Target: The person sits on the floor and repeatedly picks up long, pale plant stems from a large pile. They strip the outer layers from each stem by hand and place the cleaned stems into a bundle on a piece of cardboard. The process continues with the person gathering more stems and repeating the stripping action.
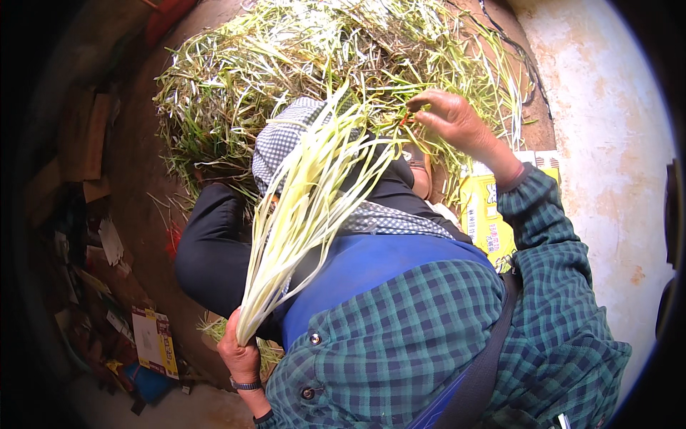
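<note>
My left hand (236,343), with a watch at the wrist, grips the pale lower ends of a bundle of long yellow-green leaves (305,214), which look like blanched chives. The bundle fans out up and to the right over my lap, across a checked cloth (281,137). My right hand (450,120) is raised beyond the leaf tips, above the edge of a heap of loose leaves (300,59). Thumb and fingers are curled but apart. A small red-orange item (404,119) shows beside the fingertips; whether they touch it is unclear.
A yellow printed carton (485,209) stands at my right, near a stained pale wall (600,107). Dark cables (522,53) run along the wall's foot. Cardboard (88,134), a flat printed box (154,343) and a blue item (147,382) lie on the left.
</note>
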### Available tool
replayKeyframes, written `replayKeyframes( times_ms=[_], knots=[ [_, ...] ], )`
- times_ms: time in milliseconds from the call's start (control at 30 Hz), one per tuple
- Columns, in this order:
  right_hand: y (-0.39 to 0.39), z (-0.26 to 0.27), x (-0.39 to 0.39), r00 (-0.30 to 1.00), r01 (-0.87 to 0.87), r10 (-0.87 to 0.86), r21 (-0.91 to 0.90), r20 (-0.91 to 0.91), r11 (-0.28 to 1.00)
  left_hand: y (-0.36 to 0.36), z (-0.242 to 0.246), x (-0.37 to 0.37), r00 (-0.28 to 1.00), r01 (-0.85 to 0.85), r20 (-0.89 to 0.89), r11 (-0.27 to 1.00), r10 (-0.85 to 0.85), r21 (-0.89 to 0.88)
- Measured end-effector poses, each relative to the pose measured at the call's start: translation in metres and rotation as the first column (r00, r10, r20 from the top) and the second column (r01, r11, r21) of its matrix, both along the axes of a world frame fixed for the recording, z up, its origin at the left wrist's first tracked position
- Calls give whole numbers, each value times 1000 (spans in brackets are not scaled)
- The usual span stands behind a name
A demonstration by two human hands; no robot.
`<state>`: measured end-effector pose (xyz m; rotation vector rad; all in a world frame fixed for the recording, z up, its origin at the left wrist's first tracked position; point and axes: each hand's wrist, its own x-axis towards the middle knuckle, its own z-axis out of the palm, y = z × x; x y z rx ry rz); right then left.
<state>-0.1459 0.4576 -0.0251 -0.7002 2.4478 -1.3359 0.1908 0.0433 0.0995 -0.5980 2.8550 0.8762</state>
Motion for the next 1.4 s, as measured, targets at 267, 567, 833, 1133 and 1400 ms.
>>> replayKeyframes(
  times_ms=[267, 567, 833, 1133, 1400],
  knots=[
    [-35, 28, 40, 975, -219, 212, -150, -60, 964, -10, 7, 11, 998, -4, -58, 993, -2, -116],
    [-66, 41, 57, 861, -225, 192, -14, -471, 974, -11, -1, 15, 993, 33, -104, 983, -52, -183],
    [-71, 21, 66, 985, -137, 87, -379, -146, 915, -14, -11, 22, 981, 97, -138, 958, -139, -271],
    [-22, 4, 23, 765, 437, -291, -131, 574, 890, -20, -20, 27, 964, 131, -182, 940, -195, -316],
    [-36, 15, 1, 898, -64, 54, -8, -437, 998, -22, -28, 31, 963, 100, -207, 943, -172, -317]
  ],
)
